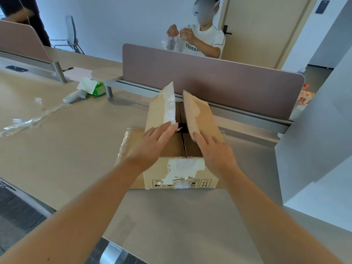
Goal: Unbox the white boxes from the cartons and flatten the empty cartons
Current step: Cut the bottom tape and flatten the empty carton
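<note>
I press my left hand [152, 141] and right hand [213, 149], fingers straight, against the brown cardboard carton's [181, 168] 2 raised flaps. That spreads them to expose the contents. It sits on the beige tabletop [66, 149].

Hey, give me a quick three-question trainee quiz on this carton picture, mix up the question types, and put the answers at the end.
1. True or false: the outer flaps of the carton are taped shut.
2. Multiple choice: the left hand touches A) the left flap, B) the green tissue pack, C) the divider panel.
3. Fill in: the right hand rests with straight fingers on the ____ flap.

Key: 1 false, both are raised; 2 A; 3 right.
</note>
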